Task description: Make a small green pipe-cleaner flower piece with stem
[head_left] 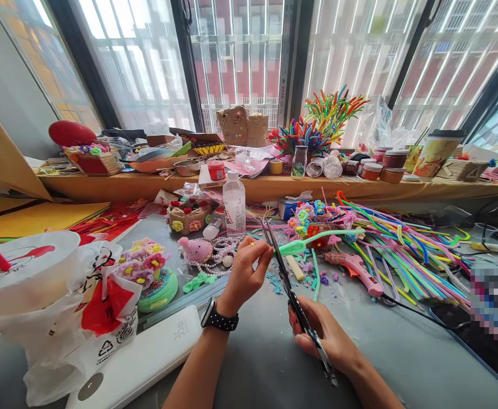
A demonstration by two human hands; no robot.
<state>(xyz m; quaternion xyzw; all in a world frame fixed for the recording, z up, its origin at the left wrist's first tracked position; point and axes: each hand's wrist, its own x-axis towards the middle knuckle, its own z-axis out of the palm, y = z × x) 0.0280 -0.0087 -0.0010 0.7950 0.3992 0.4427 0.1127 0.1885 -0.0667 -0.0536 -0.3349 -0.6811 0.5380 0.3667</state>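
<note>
The left hand [245, 274] pinches a light-green fuzzy piece [297, 247] at the blades of dark scissors [290, 292] held by the right hand [328, 335]; from the hands, a clear bottle [234, 207] stands at eleven o'clock, a pink glue gun [357, 271] lies at two

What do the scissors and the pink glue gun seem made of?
The scissors look like shiny metal, from the glints along their thin blades. The glue gun is probably smooth plastic, judging by its opaque, moulded-looking body.

L wrist: smartwatch [219, 318], blk strap w/ small white dots, silvery case edge, face angled away; L hand [245, 271] w/ thin gold-toned ring [252, 244] on 1 finger; R hand [328, 335] & wrist bare; L forearm [200, 369] & R forearm [374, 383] bare.
</note>
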